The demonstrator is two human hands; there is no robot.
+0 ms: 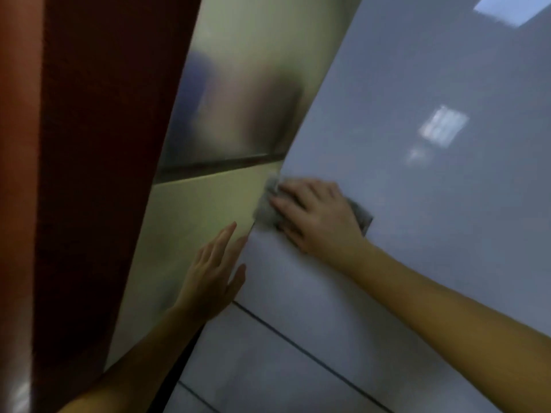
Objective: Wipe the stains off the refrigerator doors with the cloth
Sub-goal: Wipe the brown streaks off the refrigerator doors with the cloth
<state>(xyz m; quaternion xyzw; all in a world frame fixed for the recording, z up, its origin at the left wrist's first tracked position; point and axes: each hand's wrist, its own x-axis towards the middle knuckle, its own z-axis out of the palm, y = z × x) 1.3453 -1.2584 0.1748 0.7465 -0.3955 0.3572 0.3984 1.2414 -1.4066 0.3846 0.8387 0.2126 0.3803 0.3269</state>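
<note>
On the glossy grey refrigerator door [417, 204], close to its left edge, the right hand [319, 216] lies flat with the palm down and presses a grey cloth [265, 210] against the surface. The fingers [286, 204] are spread and point to the left, toward the door edge. The cloth is crumpled and blurred; it shows on both sides of the hand, so its long axis runs roughly from upper left to lower right, along the line of the hand, and one corner comes out behind the wrist at the right. The left end of the cloth reaches just to the edge of the door. Below and to the left, the left hand [211, 278] is open, holds nothing, and its fingers point up and a little right, resting at the same door edge, beside the pale greenish metallic side panel [196, 222]. A dark seam [298, 347] crosses the door below both hands. At far left stands a dark red surface [89, 174].
</note>
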